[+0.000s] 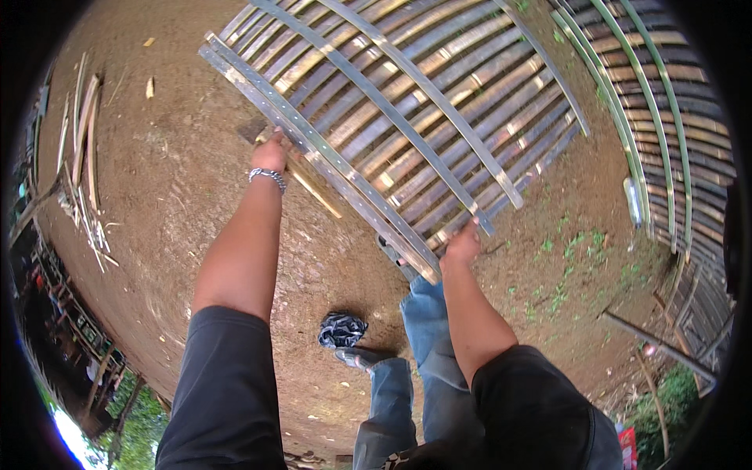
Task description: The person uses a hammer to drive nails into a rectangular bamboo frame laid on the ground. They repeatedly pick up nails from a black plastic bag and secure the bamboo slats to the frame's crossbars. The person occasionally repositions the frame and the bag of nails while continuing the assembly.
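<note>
A large bamboo slatted panel (439, 102), with long strips fastened across its slats, slants in front of me. My left hand (270, 153), with a chain bracelet at the wrist, is closed on its left edge. Under that hand a pale wooden stick (317, 192) slants down, and a dark flat piece (251, 130) shows on the hand's other side. Whether these two are joined, or held or lying on the ground, I cannot tell. Around the panel's near right corner, close to my knee, my right hand (463, 243) is closed. The fingertips are partly hidden.
More slatted bamboo panels (666, 117) stand at the right, with a clear bottle (631, 202) beside them. A crumpled black plastic bag (342, 330) lies by my foot. Bamboo strips (86, 149) are scattered on the dirt ground at left. A dark pole (658, 345) juts in at lower right.
</note>
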Action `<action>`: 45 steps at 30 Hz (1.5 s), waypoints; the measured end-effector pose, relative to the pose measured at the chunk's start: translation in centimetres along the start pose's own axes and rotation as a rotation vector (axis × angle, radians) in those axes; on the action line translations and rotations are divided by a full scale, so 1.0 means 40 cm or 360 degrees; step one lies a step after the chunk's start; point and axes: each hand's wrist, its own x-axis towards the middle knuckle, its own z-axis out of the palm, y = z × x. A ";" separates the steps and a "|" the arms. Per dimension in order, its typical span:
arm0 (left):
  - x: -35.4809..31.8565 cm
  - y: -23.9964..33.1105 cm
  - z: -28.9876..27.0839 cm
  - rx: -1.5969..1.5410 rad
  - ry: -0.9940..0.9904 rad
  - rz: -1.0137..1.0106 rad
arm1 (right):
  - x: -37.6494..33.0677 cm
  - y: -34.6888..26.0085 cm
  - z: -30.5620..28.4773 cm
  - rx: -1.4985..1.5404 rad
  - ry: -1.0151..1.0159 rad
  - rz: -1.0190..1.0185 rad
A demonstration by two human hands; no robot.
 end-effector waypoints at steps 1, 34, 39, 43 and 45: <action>-0.001 -0.010 -0.031 0.0072 0.0037 0.0024 | -0.006 0.003 0.007 0.0016 -0.0095 0.0002; -0.817 -1.093 -0.420 0.0012 -0.0019 -0.0582 | 0.143 0.034 -0.177 -0.1916 -0.0238 -0.1904; -0.834 -1.029 -0.320 0.0144 -0.0146 -0.0601 | 0.233 0.036 -0.241 -0.2149 -0.0613 -0.1757; -0.845 -1.041 -0.315 0.0130 -0.0203 -0.0428 | 0.256 0.035 -0.261 -0.2030 -0.0681 -0.1491; -0.859 -1.065 -0.322 0.0200 -0.0157 -0.0233 | 0.278 0.027 -0.300 -0.2099 -0.0527 -0.1464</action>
